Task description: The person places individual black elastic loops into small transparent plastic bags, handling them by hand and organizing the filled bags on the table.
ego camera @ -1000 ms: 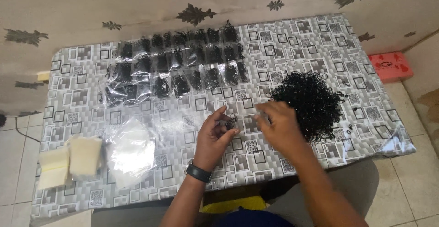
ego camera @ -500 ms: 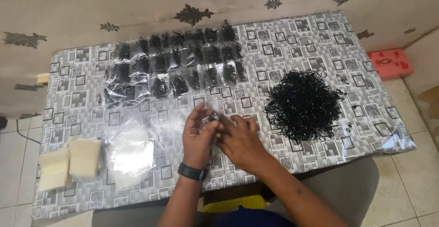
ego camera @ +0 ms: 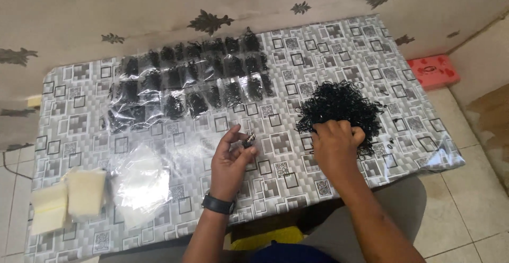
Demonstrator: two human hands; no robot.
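At the table's left edge lie stacks of pale sheets (ego camera: 66,199) and loose clear bags (ego camera: 140,181) — kept within reach. Behind them, filled bags of black bands (ego camera: 191,85) sit in neat rows, seemingly finished and set aside. The left hand (ego camera: 230,159) pinches a small clear bag (ego camera: 249,138) upright, perhaps to keep its mouth open. The right hand (ego camera: 334,144) clenches into the pile of black rubber bands (ego camera: 342,107). The table (ego camera: 328,40) wears a grey squared cloth — patterned wall behind, tiled floor around.
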